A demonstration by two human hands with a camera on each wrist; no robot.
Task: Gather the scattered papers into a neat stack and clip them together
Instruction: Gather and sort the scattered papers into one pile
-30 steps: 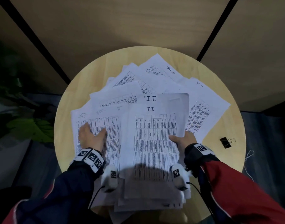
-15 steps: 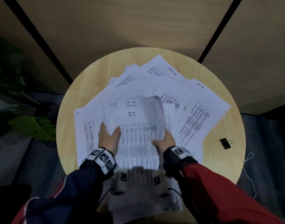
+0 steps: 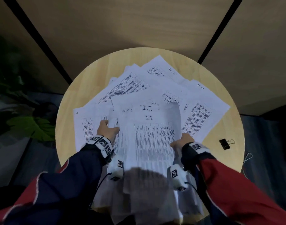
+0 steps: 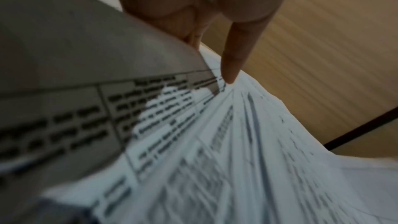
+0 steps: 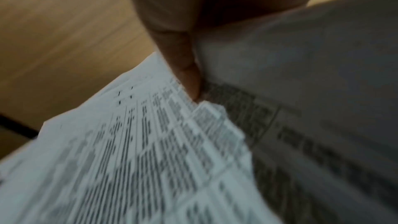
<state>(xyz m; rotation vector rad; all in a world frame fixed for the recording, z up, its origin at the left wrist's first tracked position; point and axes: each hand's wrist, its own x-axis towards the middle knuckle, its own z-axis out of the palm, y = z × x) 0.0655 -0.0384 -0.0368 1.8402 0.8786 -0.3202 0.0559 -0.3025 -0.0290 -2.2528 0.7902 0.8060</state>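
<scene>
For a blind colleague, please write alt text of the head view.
Two hands, left hand and right hand, grip the side edges of a bundle of printed papers above more sheets fanned over a round wooden table. A black binder clip lies at the table's right edge.

White papers (image 3: 195, 98) carry black printed tables, the table (image 3: 83, 88) is pale wood, and the clip (image 3: 224, 144) is black.
</scene>
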